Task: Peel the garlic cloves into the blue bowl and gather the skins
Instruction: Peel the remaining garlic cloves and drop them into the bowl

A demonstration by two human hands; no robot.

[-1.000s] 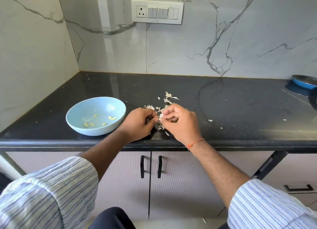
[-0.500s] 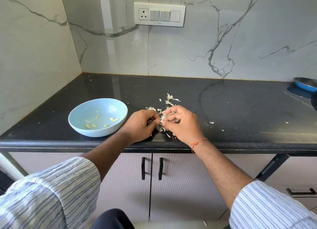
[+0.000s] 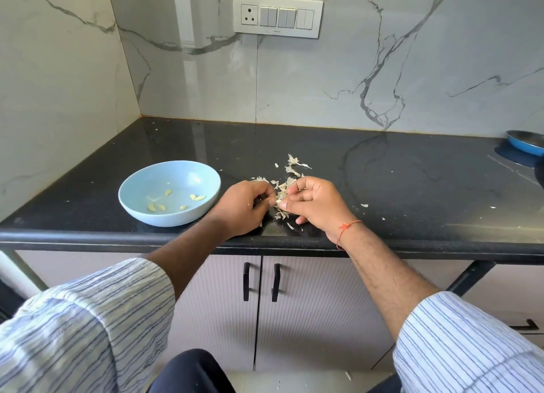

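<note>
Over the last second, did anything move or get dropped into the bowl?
Nothing visibly changed. Both hands, left hand and right hand, still work together at a garlic clove over the skins. The blue bowl still holds the same few peeled cloves.

Bowl [image 3: 141, 208]: I see a pale blue, shallow, round bowl, upright on the black counter, left of both hands and near the front edge.
Cloves [image 3: 197, 197]: several small peeled yellowish pieces lie scattered loose on the bowl's floor, none stacked.
Clove in hand [image 3: 279, 200]: I make out a small pale piece pinched between the two hands, partly hidden by fingers; I cannot tell how much skin is on it.
Skins [image 3: 290, 169]: thin whitish flakes lie in a loose heap on the counter right of the bowl, under and beyond the hands, with stray bits farther right.
</note>
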